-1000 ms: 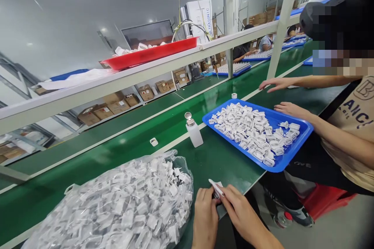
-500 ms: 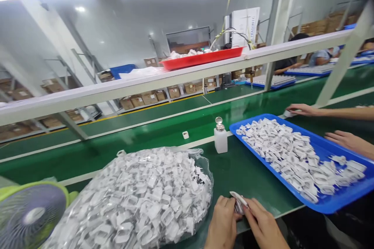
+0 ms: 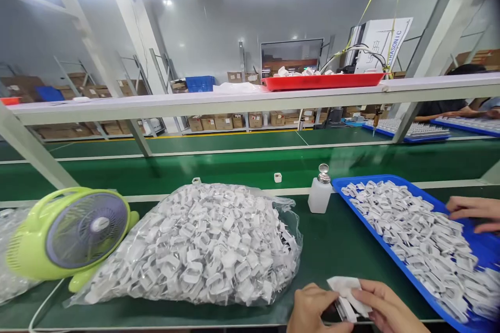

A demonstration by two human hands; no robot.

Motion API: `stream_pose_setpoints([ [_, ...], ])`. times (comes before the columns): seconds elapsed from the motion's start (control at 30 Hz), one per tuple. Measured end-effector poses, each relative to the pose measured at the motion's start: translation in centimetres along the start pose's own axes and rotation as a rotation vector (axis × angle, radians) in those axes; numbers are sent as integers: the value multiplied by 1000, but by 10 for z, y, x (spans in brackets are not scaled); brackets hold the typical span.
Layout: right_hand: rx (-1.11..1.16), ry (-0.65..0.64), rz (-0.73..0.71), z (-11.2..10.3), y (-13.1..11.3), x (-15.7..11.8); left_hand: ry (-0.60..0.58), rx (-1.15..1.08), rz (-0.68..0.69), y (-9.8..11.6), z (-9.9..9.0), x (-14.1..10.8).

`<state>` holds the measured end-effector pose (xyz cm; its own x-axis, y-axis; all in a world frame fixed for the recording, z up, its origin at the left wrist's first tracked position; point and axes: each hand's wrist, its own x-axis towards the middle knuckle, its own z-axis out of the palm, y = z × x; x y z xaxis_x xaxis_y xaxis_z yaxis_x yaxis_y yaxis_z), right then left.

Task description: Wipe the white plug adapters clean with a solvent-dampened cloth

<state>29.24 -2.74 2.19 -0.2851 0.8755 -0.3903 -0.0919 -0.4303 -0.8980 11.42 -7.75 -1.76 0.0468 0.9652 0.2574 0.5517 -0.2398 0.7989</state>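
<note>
My left hand (image 3: 314, 309) is closed on a small white plastic housing (image 3: 346, 312) at the bottom of the view. My right hand (image 3: 385, 306) pinches a white wipe (image 3: 344, 284), which is pressed against the housing. Fingers and wipe hide part of the housing. To the left lies a clear plastic bag (image 3: 203, 250) full of similar white plastic parts. A blue tray (image 3: 369, 226) at the right holds many more of them, loosely heaped. Between bag and tray stands a white square bottle (image 3: 319, 196) with a metal pump top.
A co-worker's hand (image 3: 474, 213) reaches over the tray's right side. A green fan (image 3: 78, 234) stands left of the bag. Two small white parts lie behind the bag, one (image 3: 277, 177) near the bottle. Above runs a shelf (image 3: 195, 106) with a red tray (image 3: 324, 81).
The camera has turned left and levelled, bringing the whole fan into view. The white wipe now shows spread over the housing in my hands. The co-worker's hands have shifted at the tray.
</note>
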Motion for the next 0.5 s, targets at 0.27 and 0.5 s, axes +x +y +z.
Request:
stream_pose_setpoints([
  [0.27,428,-8,-20,31,-4,-15,289,-368,69,39,-30,-16],
  [0.5,266,-3,-197,59,2,-35,500,-428,18,54,-38,-15],
])
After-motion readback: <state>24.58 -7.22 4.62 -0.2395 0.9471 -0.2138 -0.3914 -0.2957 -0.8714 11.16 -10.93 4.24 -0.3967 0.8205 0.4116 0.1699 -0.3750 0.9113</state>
